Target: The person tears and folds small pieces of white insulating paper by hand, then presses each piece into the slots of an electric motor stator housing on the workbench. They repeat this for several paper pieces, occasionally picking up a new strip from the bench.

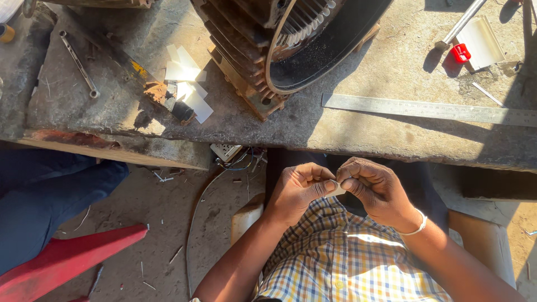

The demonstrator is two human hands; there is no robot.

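My left hand [297, 189] and my right hand [376, 187] meet in front of my checked shirt, below the edge of the stone workbench [358, 126]. Both pinch a small pale slip of paper [337, 190] between thumb and fingertips; most of it is hidden by the fingers. A white band circles my right wrist. On the bench above stands a dark electric motor housing [279, 42] with its open end toward me. A small pile of white paper slips [187, 84] lies to its left.
A long steel ruler [430, 109] lies on the bench at right, with a red-capped tool [460, 51] and a white tray [481, 40] behind it. A spanner [78, 64] lies at far left. Another person's dark trouser leg [45, 196] and a red stool [67, 257] are at lower left.
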